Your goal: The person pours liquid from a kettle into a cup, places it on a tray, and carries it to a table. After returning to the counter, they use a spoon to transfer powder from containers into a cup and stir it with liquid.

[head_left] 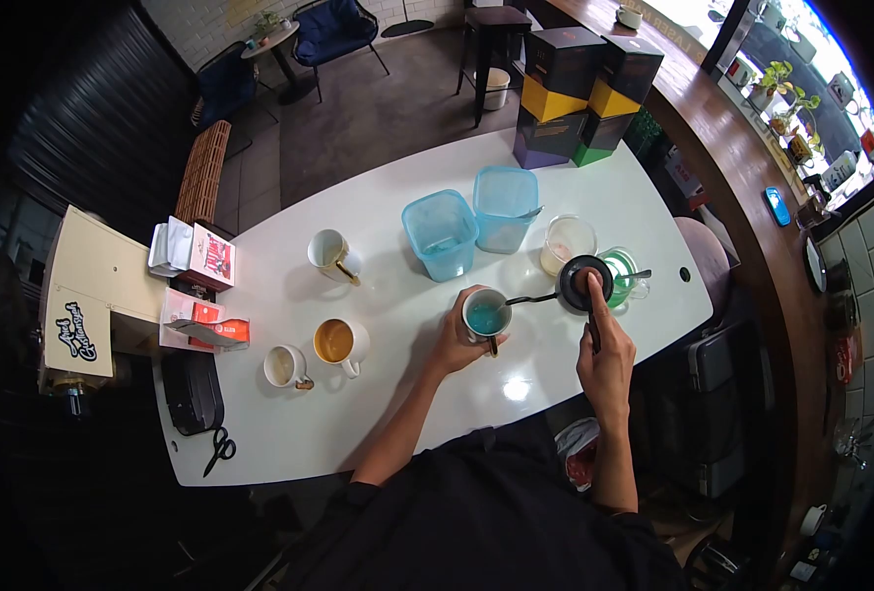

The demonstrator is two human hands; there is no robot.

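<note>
My left hand (456, 335) is wrapped around a mug (475, 333) with a gold handle. Its inside looks blue-green, with some liquid at the bottom. In my right hand (606, 360) is a black gooseneck kettle (572, 299), its index finger reaching onto the lid's brown knob. The kettle's thin spout extends left to the mug's rim; I cannot make out a stream. Just beyond the kettle stand a clear cup (568, 236) with pale contents and a green-tinted glass cup (617, 262) with a spoon in it. The kettle partly hides both.
Two blue plastic containers (425, 209) stand past the mug, one with a utensil. To the left are a white-and-gold mug (328, 246), a coffee-filled mug (356, 335) and a small cup (279, 366). Stacked boxes (553, 94), coffee bags (210, 256) and scissors (221, 449) lie around the white table (299, 443).
</note>
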